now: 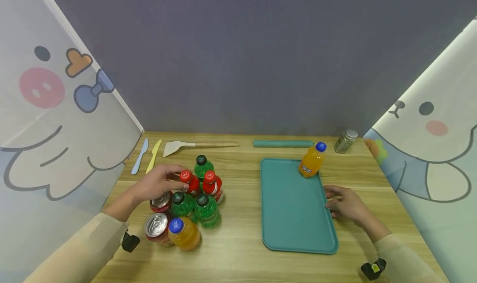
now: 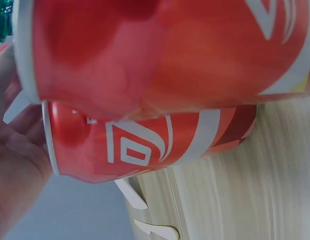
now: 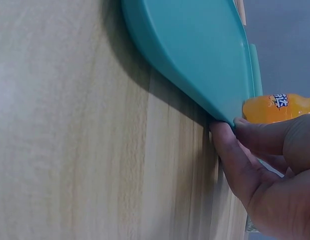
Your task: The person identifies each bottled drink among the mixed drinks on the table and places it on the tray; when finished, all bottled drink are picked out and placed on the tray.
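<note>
My left hand (image 1: 162,183) holds a small red-capped cola bottle (image 1: 192,184), thumb at its near side and fingers behind. Another red-capped bottle (image 1: 213,187) stands right beside it. Around them cluster several green bottles (image 1: 206,211), an orange soda bottle (image 1: 186,235) with a blue cap, and two cola cans (image 1: 158,227). The cans (image 2: 160,145) fill most of the left wrist view, hiding what the fingers grip. At the right edge of a teal tray (image 1: 298,208), my right hand (image 1: 346,204) pinches the rim between thumb and fingers. One orange soda bottle (image 1: 311,162) stands in the tray's far right corner.
Along the back lie a blue knife (image 1: 140,156), a yellow knife (image 1: 153,156), a white spatula (image 1: 201,145) and a teal rod (image 1: 283,143). A spice jar (image 1: 345,141) stands at the back right. Panels border the table on three sides.
</note>
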A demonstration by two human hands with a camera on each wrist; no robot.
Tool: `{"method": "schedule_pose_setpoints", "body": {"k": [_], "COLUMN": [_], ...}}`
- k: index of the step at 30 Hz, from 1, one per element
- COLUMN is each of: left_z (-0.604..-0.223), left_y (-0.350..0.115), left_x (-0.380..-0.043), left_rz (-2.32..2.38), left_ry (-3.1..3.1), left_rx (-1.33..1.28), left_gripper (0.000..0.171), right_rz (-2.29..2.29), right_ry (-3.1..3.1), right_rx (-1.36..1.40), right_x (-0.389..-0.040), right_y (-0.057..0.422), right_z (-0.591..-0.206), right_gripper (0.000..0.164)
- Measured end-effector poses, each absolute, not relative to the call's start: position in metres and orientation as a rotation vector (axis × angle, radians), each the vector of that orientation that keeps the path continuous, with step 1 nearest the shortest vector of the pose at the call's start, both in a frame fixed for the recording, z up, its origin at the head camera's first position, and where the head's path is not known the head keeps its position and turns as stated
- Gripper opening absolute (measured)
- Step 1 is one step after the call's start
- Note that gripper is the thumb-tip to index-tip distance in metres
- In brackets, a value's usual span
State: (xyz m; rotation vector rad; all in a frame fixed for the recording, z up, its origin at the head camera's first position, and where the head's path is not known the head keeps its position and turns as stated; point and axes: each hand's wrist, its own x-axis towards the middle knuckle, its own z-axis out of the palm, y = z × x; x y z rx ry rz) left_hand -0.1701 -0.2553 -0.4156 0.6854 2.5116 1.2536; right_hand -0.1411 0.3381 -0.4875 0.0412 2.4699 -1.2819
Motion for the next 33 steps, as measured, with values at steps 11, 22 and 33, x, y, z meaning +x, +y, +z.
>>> {"method": "schedule_pose_setpoints", "body": {"k": [11,22,33], "left_z": [-0.418,-0.402,-0.370], "left_y": [-0.256,-0.262,-0.260], "left_x": [-0.164,-0.163,-0.163], "left_rz": [1.287,1.317,1.355], "left_ry": [2.646,2.750,2.847], "left_rx": [0.583,0.592,0.589], "left_gripper": [0.032,0.028,0.025], "right_rz": [-1.333,-1.330,-1.339], "right_ry": [2.447,2.447,2.449], "right_rx": [0.060,0.081,0.074], "right_x": [-0.141,-0.141,-0.142], "right_y": [0.339,0.339,0.340], "right_z": [-0.491,-0.490,-0.493], "right_gripper": [0.063,0.063,0.063]}}
